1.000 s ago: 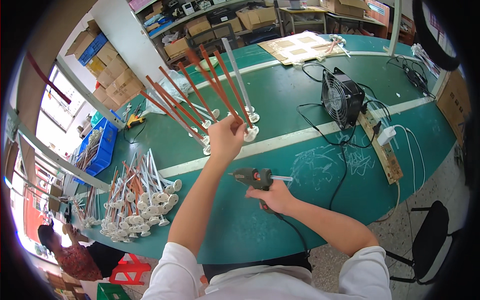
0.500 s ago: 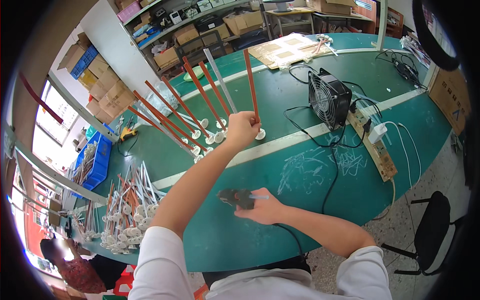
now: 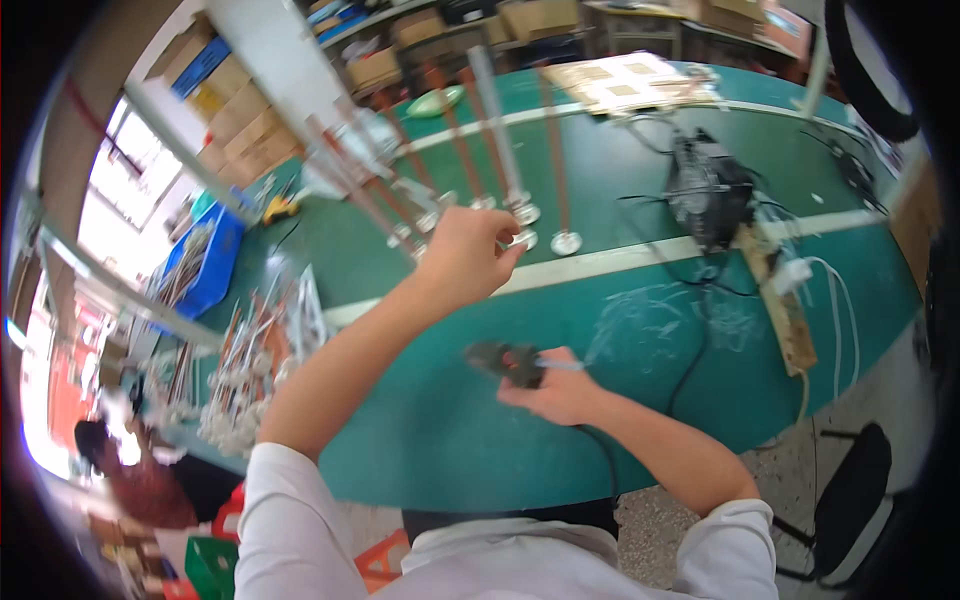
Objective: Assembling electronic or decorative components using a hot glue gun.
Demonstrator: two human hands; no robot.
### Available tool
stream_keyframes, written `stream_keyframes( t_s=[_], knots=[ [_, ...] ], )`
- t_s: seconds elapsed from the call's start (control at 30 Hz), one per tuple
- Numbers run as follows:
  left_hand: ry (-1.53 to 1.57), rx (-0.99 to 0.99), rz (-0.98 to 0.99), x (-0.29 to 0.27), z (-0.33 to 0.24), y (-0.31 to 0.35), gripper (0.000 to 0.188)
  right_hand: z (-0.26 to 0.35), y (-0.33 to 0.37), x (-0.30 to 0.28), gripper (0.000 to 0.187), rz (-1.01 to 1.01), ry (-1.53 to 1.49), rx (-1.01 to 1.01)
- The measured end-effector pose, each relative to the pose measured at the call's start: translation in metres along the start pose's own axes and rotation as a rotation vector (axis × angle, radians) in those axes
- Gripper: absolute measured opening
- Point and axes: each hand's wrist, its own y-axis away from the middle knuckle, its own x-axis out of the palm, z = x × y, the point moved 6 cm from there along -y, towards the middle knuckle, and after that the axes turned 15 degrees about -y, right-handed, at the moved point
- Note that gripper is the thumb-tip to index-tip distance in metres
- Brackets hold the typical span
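In my right hand [image 3: 560, 390] is a dark glue gun [image 3: 508, 362], a clear glue stick poking out of its back and its nozzle pointing left. My left hand [image 3: 465, 255] hovers over the table with fingers curled, a gap between thumb and forefinger and nothing held. Just beyond it, a reddish-brown rod [image 3: 556, 150] stands upright on a round white base [image 3: 566, 243]. Several more brown rods and a pale grey rod [image 3: 490, 110] stand on white bases to its left, some leaning; my hand hides part of this group.
A black fan [image 3: 708, 190] and a power strip [image 3: 780, 310] with trailing cables are at the right. On the left lie a heap of rods with white discs [image 3: 265, 360] and a blue crate [image 3: 215, 265]. A person [image 3: 150, 470] sits at far left; a black chair [image 3: 855, 495] stands right.
My left hand has let go of the rightmost brown rod and drawn back toward me, to its left. The rod stays standing. The whole view has shifted, blurring things; the glue gun stays in my right hand.
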Motion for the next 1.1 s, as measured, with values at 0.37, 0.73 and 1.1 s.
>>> stream_keyframes(
  t_s=[0.37,0.73,1.1],
  knots=[
    [-0.902,-0.75,0.43,-0.135,0.293,0.233,0.04,0.004,0.002,0.005,0.021,0.019,-0.063,0.239],
    [-0.74,-0.699,0.181,-0.121,0.285,0.259,0.04,0.003,0.005,0.005,0.023,0.015,-0.02,0.242],
    [-0.38,-0.9,0.443,-0.095,0.325,0.252,0.035,0.009,0.008,0.006,0.024,0.03,0.016,0.254]
  ],
)
